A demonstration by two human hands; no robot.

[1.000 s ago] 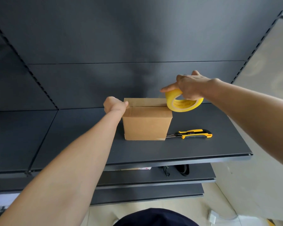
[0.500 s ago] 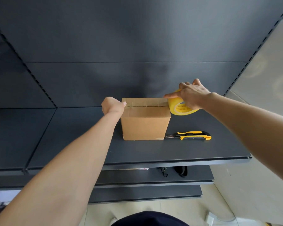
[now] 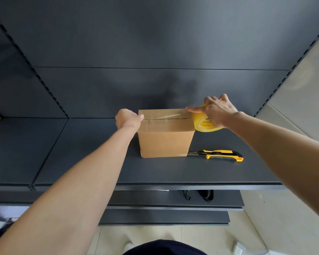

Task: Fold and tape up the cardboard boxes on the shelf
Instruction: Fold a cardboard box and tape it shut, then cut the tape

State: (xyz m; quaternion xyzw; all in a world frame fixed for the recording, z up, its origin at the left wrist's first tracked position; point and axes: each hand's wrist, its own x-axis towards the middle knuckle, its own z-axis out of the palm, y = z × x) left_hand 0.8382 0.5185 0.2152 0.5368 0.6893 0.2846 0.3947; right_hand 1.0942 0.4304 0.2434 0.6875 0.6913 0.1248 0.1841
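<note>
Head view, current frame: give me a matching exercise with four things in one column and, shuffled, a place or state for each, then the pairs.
Things
1. cardboard box
2. tape roll
3. utility knife
4. left hand

Places or states
A. lies on the shelf to the right of the box, with neither hand on it
B. at the box's upper left edge, thumb on the top
C. held by the right hand at the box's upper right corner
D. stands on the shelf, with clear tape across its top seam

Pairs: 1-D, 2-C, 3-A, 4-B
</note>
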